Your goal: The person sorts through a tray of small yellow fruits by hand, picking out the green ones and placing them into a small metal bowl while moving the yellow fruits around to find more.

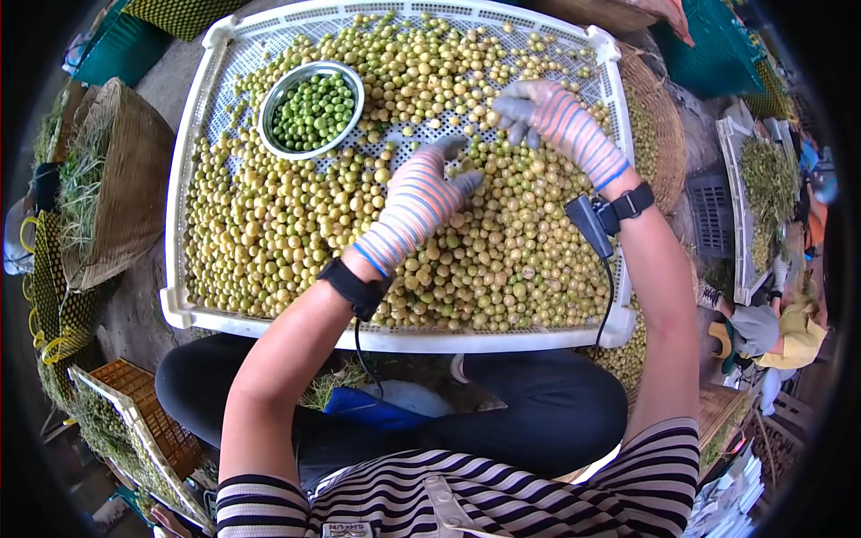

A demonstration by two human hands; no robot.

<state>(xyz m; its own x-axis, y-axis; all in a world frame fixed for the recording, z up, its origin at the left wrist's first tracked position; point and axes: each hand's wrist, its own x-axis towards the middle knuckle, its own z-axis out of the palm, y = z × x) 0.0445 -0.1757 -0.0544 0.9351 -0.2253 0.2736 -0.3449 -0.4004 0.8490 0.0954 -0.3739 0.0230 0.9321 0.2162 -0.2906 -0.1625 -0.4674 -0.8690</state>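
A white mesh tray [421,339] lies before me, covered with small round yellow-green fruits [269,233]. A metal bowl [264,125] of greener fruits [314,112] sits on the tray's upper left. Both my hands wear striped gloves with grey fingertips. My left hand [417,197] is over the fruits near the middle, thumb and fingers apart, with fruits showing between them. Up and to the right, my right hand [556,121] hovers at the fruits with its fingers bent down; whether they hold a fruit is too small to tell.
Woven baskets stand at the left [130,179] and behind the tray's right edge [659,134]. A black crate [708,215] and another tray of greens [767,179] are farther right, near a person in yellow [798,336]. Cables hang from both my wrists.
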